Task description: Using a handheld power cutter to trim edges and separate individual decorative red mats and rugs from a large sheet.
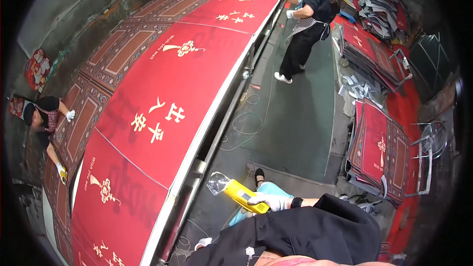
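In the head view, the yellow tool (241,195) was held by its back end, with gloved fingers of the right hand (274,201) curled around it. Its round front end (218,183) was pointed left, ahead of those fingers, toward spread red mats (158,86). Too little of the left hand (203,243) was shown for its grip to be told. The tool was thought hard, smooth and a bit heavy, best held by its body, not its round end.

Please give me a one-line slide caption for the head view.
Gloved right hand holding a yellow handheld power tool beside a long table spread with red printed mats.
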### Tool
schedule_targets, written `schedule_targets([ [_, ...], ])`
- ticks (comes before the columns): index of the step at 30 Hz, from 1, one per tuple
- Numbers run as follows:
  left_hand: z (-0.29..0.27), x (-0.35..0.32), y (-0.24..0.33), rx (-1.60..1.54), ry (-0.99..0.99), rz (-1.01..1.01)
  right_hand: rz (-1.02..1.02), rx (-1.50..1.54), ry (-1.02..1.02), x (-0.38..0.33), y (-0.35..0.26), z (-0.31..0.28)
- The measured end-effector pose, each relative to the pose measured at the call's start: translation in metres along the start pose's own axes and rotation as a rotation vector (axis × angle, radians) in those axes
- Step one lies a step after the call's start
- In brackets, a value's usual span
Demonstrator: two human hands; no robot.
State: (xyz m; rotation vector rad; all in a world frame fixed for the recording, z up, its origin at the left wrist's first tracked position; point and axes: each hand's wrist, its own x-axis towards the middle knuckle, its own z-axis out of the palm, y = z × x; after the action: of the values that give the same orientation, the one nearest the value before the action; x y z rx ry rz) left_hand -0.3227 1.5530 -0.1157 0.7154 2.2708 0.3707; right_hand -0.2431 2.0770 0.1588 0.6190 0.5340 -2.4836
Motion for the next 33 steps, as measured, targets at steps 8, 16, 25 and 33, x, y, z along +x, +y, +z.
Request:
schedule_targets([
  [8,-0.007,-0.067,0.047,0.051,-0.027,-0.668,0.002,-0.179,-0.177,-0.005,0.036,-0.002],
  [16,0.100,-0.020,0.175,-0.301,0.017,0.228,0.080,-0.322,-0.248,-0.035,0.062,-0.016],
  [25,0.067,-0.009,0.281,-0.228,0.056,-0.309,-0.033,-0.360,-0.131,-0.098,0.057,-0.048],
  [33,0.114,-0.085,0.259,-0.282,-0.347,-0.546,-0.007,-0.334,0.032,-0.102,0.100,-0.112],
])
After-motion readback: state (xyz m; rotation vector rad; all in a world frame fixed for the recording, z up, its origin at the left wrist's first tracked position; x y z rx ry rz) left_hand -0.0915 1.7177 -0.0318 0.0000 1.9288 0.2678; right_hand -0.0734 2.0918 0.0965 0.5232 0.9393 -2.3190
